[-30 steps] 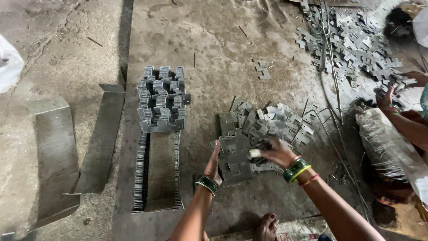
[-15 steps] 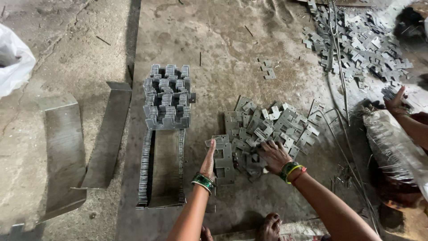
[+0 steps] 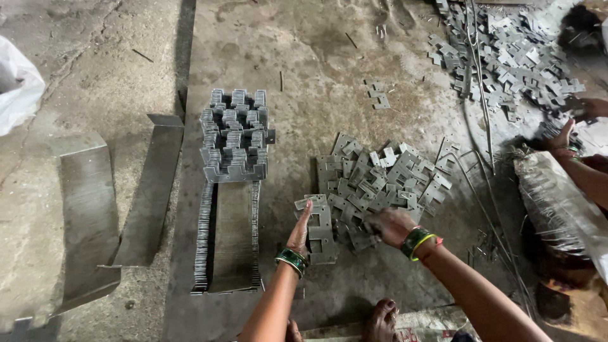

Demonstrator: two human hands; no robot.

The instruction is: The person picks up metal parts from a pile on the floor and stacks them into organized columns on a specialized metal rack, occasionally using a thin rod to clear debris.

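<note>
A small stack of stamped metal plates (image 3: 320,231), stiff, thin and probably sharp-edged, is steadied near the loose pile (image 3: 380,180) by the flat, fingers-together left hand (image 3: 301,229), while the right hand (image 3: 387,225) seems curled over plates, best gripped by flat faces.

A white plastic bag (image 3: 18,88) sits at the left edge on the concrete floor, rounded and crumpled, partly cut off by the frame. At the right edge, a long bundle wrapped in clear, shiny plastic (image 3: 560,202) lies slanted, grey stacked pieces showing through it. Along the bottom edge a flat printed sack (image 3: 418,329) shows, whitish with red marks. No signs or screens appear.
</note>
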